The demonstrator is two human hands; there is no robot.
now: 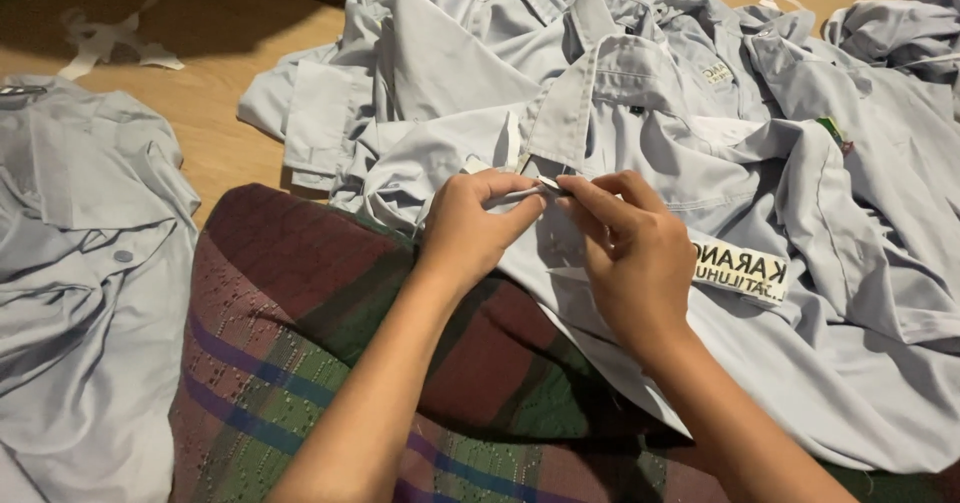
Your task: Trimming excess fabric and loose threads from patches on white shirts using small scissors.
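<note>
Left hand (468,231), right hand (630,253): together, pinching small white strip (548,183) on grey shirt (700,163). We judge strip may slip: hold slight, cloth loose.

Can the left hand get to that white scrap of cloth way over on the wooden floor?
Probably not right now. The left hand is busy pinching the grey shirt with the right hand, and the white scrap lies far off on the floor.

We see a pale grey-blue shirt (640,133) lying crumpled and open across the lap and floor, collar turned up, a white label sewn on its front. At its placket edge sits a small white strip (548,183), pinched flat.
</note>
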